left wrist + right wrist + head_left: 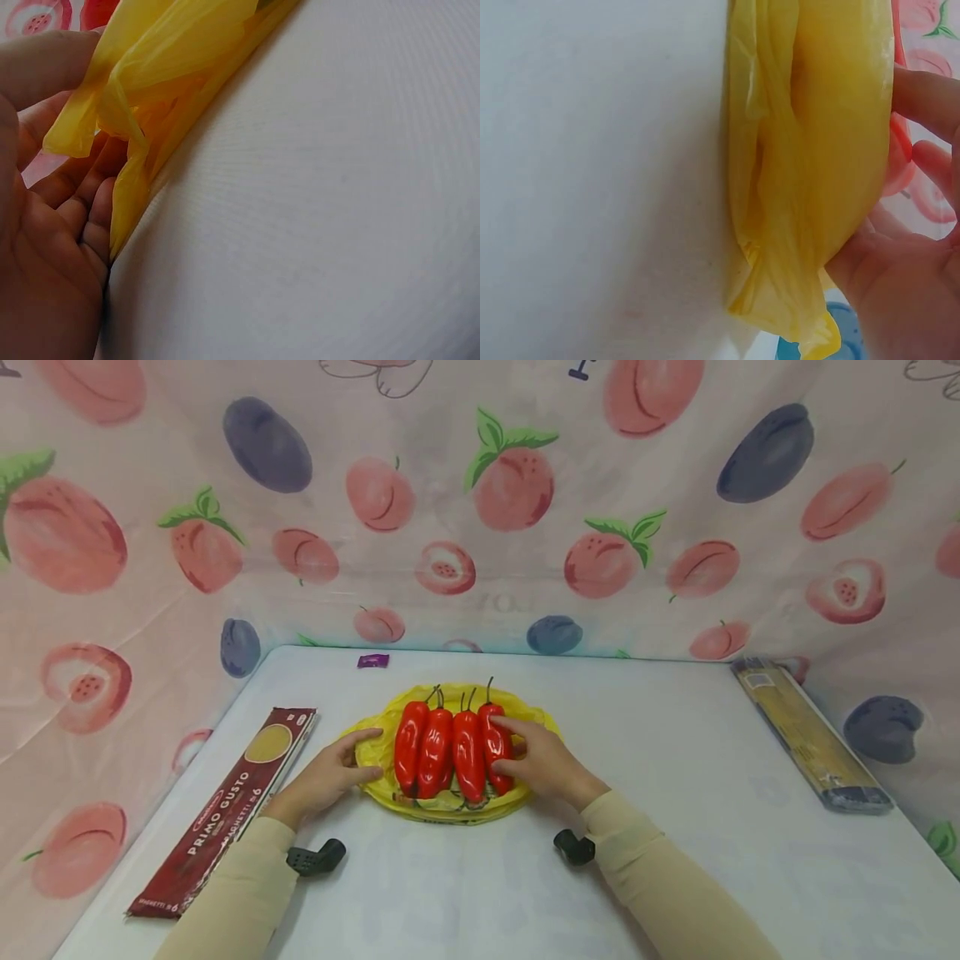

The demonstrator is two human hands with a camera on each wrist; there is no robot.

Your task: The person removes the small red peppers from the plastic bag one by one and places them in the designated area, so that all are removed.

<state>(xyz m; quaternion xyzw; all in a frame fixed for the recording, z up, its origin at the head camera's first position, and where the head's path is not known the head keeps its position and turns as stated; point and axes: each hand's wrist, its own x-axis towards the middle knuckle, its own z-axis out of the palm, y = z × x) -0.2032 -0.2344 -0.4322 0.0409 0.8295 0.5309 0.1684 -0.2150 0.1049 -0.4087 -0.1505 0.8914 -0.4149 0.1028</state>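
Note:
Several shiny red chili peppers (468, 756) with dark stems lie side by side on a crumpled yellow plastic bag (536, 714) in the middle of the table. At the bag's left edge is my left hand (330, 777), thumb and fingers apart. In the left wrist view, folds of the yellow bag (176, 67) hang in front of its loosely bent fingers. My right hand (551, 760) reaches in from the right, its fingertips against the rightmost pepper (495, 743). In the right wrist view, the bag (840, 135) hides much of the peppers.
A dark red spaghetti packet (225, 810) lies slantwise on the left, close to my left forearm. Another clear pasta packet (810, 735) lies near the right edge. A small purple wrapped piece (373, 661) sits at the back, before the fruit-print cloth (480, 610).

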